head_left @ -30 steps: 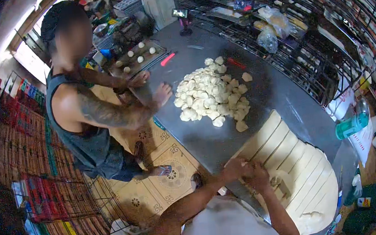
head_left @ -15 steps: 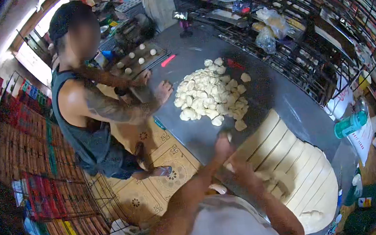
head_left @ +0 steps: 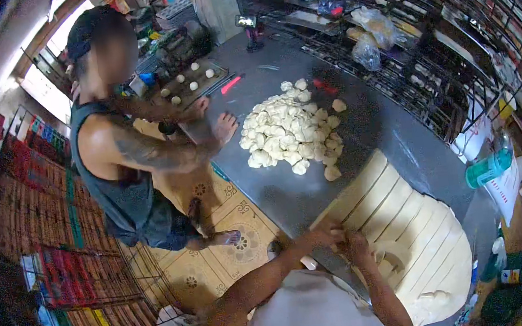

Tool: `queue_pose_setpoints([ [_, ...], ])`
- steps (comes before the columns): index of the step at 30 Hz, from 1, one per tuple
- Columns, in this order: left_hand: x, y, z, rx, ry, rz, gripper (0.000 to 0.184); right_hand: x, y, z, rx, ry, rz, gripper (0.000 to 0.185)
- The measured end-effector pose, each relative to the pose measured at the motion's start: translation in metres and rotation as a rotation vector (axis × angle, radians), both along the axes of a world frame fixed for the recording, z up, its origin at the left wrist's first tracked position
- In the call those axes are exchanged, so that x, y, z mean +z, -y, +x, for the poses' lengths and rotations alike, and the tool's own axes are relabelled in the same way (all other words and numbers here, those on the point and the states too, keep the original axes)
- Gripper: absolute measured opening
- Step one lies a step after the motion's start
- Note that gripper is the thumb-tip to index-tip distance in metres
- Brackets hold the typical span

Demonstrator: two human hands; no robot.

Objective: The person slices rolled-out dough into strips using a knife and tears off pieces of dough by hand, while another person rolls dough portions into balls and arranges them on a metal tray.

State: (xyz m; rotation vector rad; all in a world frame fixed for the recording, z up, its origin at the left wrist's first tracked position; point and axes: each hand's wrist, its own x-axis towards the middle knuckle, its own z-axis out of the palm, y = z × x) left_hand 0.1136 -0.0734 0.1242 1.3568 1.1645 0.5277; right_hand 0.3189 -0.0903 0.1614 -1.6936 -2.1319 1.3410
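A large flat sheet of pale dough, cut into long strips, covers the near right of the dark table. My left hand is at the sheet's near left edge, fingers bent inward; whatever they hold is hidden. Right beside it, my right hand is closed on the end of a dough strip, which curls loosely beside the wrist. Farther forward lies a big heap of small dough pieces, with a few single pieces around its rim.
A co-worker stands at the left, hands on the table edge. Behind them is a tray with several dough balls. A red-handled tool and a small phone stand are at the back. Wire racks line the right.
Both my hands have come back from near the heap toward my body and the sheet's near edge. The co-worker and the heap look nearly unchanged.
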Motion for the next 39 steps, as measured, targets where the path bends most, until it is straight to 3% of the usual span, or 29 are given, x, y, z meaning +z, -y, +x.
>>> queue_pose_setpoints([
  [3, 0.012, 0.008, 0.010, -0.075, -0.043, 0.104, 0.030, 0.014, 0.007, 0.003, 0.021, 0.000, 0.188, 0.043],
  [5, 0.007, 0.019, 0.035, 0.444, 0.224, 0.414, 0.039, 0.020, 0.002, 0.005, 0.052, 0.014, 0.386, 0.042],
  [6, 0.007, 0.014, 0.043, 0.452, 0.235, 0.415, 0.039, 0.009, -0.003, 0.010, 0.060, 0.025, 0.388, 0.042],
  [10, 0.002, 0.002, 0.052, 0.288, -0.443, 0.463, 0.038, -0.092, -0.013, 0.016, -0.091, -0.087, 0.102, 0.035],
  [13, 0.002, -0.010, 0.034, 0.104, -0.456, 0.406, 0.040, -0.095, -0.027, 0.003, -0.131, -0.179, 0.125, 0.032],
  [18, 0.009, -0.024, 0.015, 0.410, -0.407, 0.232, 0.032, -0.098, -0.050, -0.016, -0.251, -0.439, 0.161, 0.026],
  [22, 0.031, -0.093, -0.015, 0.718, -0.547, 1.216, 0.043, -0.092, -0.072, -0.014, -0.379, -0.664, 0.204, 0.022],
  [23, 0.033, -0.090, -0.015, 0.700, -0.553, 1.216, 0.043, -0.094, -0.069, -0.017, -0.418, -0.725, 0.205, 0.021],
  [26, 0.031, -0.067, -0.001, 0.493, 0.022, 0.807, 0.038, -0.093, -0.052, -0.028, -0.481, -0.854, 0.195, 0.020],
  [28, 0.016, -0.035, 0.040, 0.348, 0.408, 0.517, 0.035, -0.060, -0.022, -0.018, -0.247, -0.418, 0.309, 0.021],
  [30, 0.005, 0.009, 0.015, 0.195, 0.779, 0.208, 0.032, -0.032, 0.002, -0.010, -0.006, 0.029, 0.400, 0.023],
  [31, -0.004, 0.004, 0.016, 0.195, 0.785, 0.205, 0.032, -0.030, 0.005, -0.002, -0.006, 0.035, 0.398, 0.023],
  [34, -0.064, -0.017, 0.021, -0.097, 0.348, 0.317, 0.025, -0.030, 0.012, 0.038, 0.140, 0.158, 0.344, 0.035],
  [36, -0.067, -0.023, 0.023, -0.198, 0.203, 0.363, 0.023, -0.031, 0.009, 0.045, 0.185, 0.202, 0.334, 0.039],
  [39, -0.020, -0.001, 0.031, -0.049, 0.399, -0.292, 0.020, -0.045, 0.011, 0.046, -0.009, -0.017, 0.313, 0.032],
])
